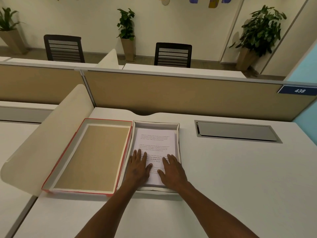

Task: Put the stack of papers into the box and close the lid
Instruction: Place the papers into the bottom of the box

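A white stack of printed papers (pixel 154 143) lies flat inside the shallow white box (pixel 155 124) at the middle of the desk. My left hand (pixel 139 166) and my right hand (pixel 171 169) both rest palm down on the near half of the top sheet, fingers spread, holding nothing. The red-edged lid (pixel 89 157) lies upside down on the desk right beside the box, on its left, its brown inside facing up.
A curved cream divider (pixel 46 134) rises left of the lid. A tan partition (pixel 171 93) closes the back of the white desk (pixel 231 177). A grey cable hatch (pixel 236 131) is set into the desk to the right of the box.
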